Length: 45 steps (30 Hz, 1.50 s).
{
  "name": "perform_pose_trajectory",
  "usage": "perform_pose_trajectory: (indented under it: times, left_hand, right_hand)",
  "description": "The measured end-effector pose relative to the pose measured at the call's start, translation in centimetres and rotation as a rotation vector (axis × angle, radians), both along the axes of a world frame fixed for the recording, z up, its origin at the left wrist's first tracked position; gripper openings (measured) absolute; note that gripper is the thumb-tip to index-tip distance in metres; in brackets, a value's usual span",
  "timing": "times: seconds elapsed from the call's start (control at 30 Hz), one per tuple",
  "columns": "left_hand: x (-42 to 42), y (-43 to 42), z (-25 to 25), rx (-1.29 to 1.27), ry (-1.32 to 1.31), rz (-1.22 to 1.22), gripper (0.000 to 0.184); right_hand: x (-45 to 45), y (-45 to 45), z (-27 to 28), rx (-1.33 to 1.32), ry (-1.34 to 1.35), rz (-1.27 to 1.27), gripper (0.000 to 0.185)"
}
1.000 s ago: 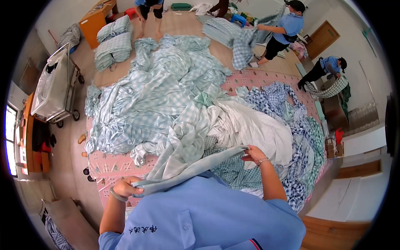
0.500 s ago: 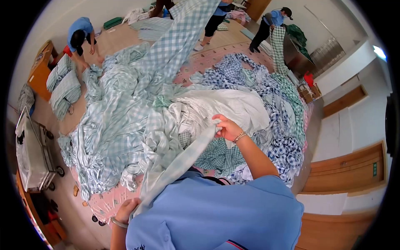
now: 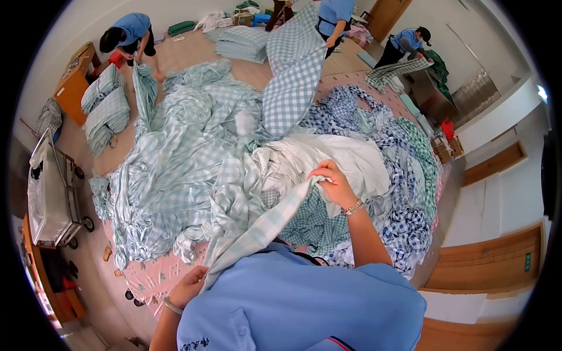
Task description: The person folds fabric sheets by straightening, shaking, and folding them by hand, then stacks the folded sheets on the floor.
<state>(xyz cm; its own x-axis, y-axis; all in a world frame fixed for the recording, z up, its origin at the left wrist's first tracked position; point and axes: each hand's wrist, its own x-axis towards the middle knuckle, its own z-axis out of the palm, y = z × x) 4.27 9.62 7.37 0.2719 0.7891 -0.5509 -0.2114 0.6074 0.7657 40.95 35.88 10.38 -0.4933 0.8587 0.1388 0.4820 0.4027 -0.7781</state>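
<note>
A pale green and white checked cloth [image 3: 257, 231] stretches slantwise across my front. Its upper right end is pinched by my right hand [image 3: 333, 180], which is raised over a white sheet [image 3: 357, 161]. Low at the left, my left hand [image 3: 188, 285] is closed on the cloth's other end, close to my blue shirt. The cloth's far part merges into a large heap of pale green and blue checked fabric [image 3: 170, 164]. Dark green checked fabric [image 3: 313, 219] lies below my right hand, and blue and white checked fabric [image 3: 404, 228] is piled at the right.
A co-worker [image 3: 130, 35] bends at the far left, lifting fabric. Another person [image 3: 335, 20] holds up a large checked sheet [image 3: 293, 88]; a third [image 3: 407, 45] handles cloth at the right. Folded stacks [image 3: 107, 117] and a wheeled cart [image 3: 52, 196] stand at the left.
The view has swung right since the first frame. My right hand has risen, tilting the cloth. The far co-worker at the left has lifted fabric, and the checked sheet beyond the heap has been swung up and spread.
</note>
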Motion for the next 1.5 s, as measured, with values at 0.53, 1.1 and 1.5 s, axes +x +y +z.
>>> perform_pose_trajectory:
  times: [0.53,1.1,1.5]
  left_hand:
    - [1.2,-0.2,-3.2,0.017,-0.198,0.627,0.029]
    - [2.6,3.4,-1.2,0.027,-0.335,0.722,0.027]
    - [-1.9,4.6,-13.3,0.3,1.02,-0.69,0.024]
  right_hand:
    - [-19.2,-11.5,-3.2,-0.896,0.209,1.016,0.047]
    - [-21.7,-12.5,-5.8,-0.281,0.234,0.657,0.017]
    - [-24.3,-13.9,-4.2,-0.125,-0.283,1.329,0.012]
